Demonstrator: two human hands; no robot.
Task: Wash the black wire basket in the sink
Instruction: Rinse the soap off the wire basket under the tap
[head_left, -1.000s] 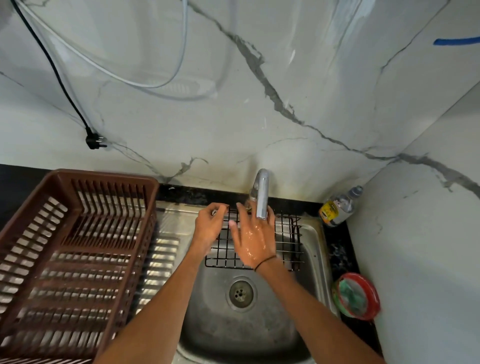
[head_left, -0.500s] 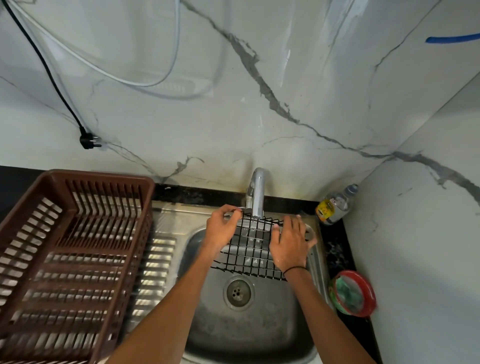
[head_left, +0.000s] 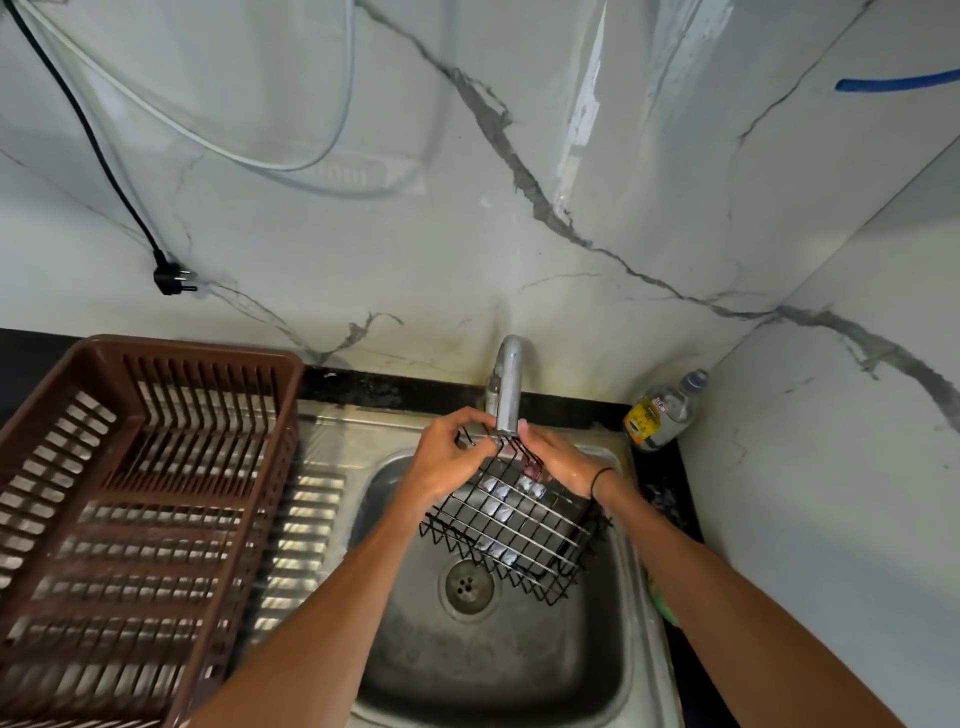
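A steel sink (head_left: 631, 597) lies nearest, its drain (head_left: 466, 586) just under the low corner of the tilted black wire basket (head_left: 511, 525). Above the basin, the left hand (head_left: 441, 462) and right hand (head_left: 558, 460) each grip the basket's raised far edge beneath the tap (head_left: 506, 384). A brown dish rack (head_left: 130, 499) sits left on the worktop; a bottle (head_left: 662, 410) stands right.

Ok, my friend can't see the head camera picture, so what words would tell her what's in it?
Two bare hands, left hand and right hand, grip a tilted black wire basket under a curved silver metal tap, above a square steel sink. A slatted brown plastic dish rack stands left of the sink, and a clear plastic bottle with a yellow label stands in the right corner.
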